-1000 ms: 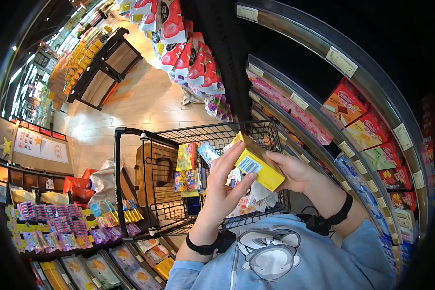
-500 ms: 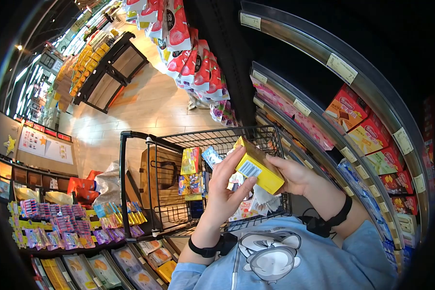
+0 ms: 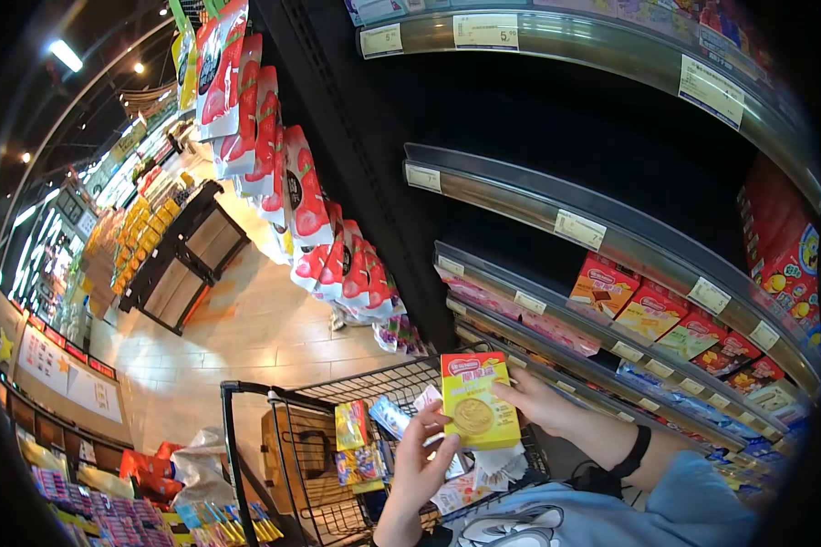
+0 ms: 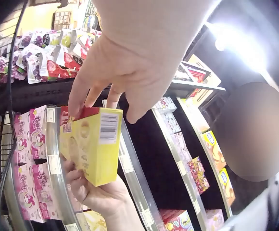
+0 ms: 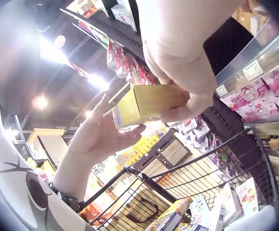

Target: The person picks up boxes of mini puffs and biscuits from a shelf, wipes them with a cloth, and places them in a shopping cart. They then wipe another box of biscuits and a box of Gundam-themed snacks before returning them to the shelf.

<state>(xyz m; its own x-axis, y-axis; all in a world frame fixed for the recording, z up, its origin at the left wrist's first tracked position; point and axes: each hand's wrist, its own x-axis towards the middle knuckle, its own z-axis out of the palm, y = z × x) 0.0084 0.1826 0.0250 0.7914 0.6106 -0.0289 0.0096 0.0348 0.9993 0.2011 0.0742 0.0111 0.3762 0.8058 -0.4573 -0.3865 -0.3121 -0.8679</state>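
Observation:
A yellow snack box [image 3: 479, 401] with a red top band and a round biscuit-like picture is held above the cart, front face up toward the head camera. My right hand [image 3: 538, 398] grips its right side, thumb over the front edge. Around the lower left corner, my left hand [image 3: 421, 465] has its fingers spread, fingertips right at the box. In the left wrist view the left fingers [image 4: 79, 98] lie by the red band and the thumb is beside the barcode end. The right wrist view shows the left palm [image 5: 94, 139] opened toward the box.
The wire shopping cart [image 3: 328, 387] below carries several packets and boxes. Shelves to the right hold snack boxes [image 3: 652, 310] and pink packs [image 3: 520, 314]. Strawberry-printed bags [image 3: 306, 196] hang at the shelf end. A display table [image 3: 182, 260] stands across the wooden floor.
The head view has tilted up toward the shelves. The box has turned from its barcode side to its printed front. My left hand has slid to its lower left corner, its fingers looser.

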